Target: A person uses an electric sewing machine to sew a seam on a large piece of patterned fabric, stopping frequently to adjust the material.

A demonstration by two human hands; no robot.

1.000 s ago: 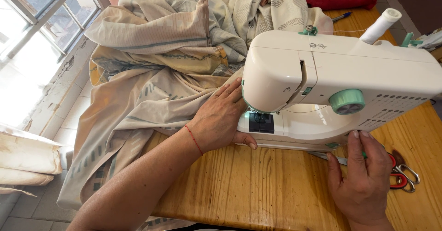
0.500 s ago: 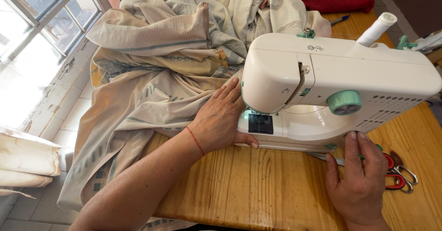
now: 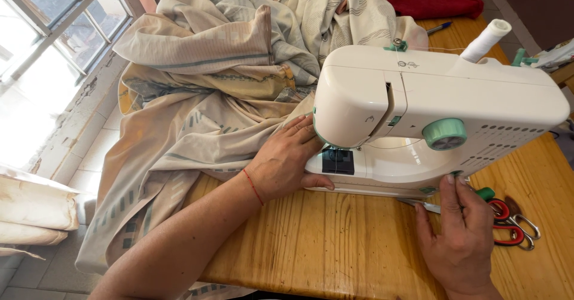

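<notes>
Beige patterned fabric lies heaped across the far left part of the wooden desk in the head view, spilling over the desk's left edge toward the tiled floor beside the window. Its near edge runs under the head of the white sewing machine, which stands on the desk with a mint-green dial on its front and a white thread spool upright on top.

Of the two hands, the left hand lies flat on the fabric just left of the needle area, fingers spread and pressed against the cloth and the machine's base, with the thumb resting on the base's front edge. A thin red cord circles that wrist. The right hand rests palm down on the desk in front of the machine's right end, fingers extended and slightly apart, with the fingertips touching the base; it grips nothing.

Red-handled scissors lie on the desk just right of that hand, blades pointing left beneath its fingers. A dark red cloth and a pen lie at the far end of the desk, behind the machine.
</notes>
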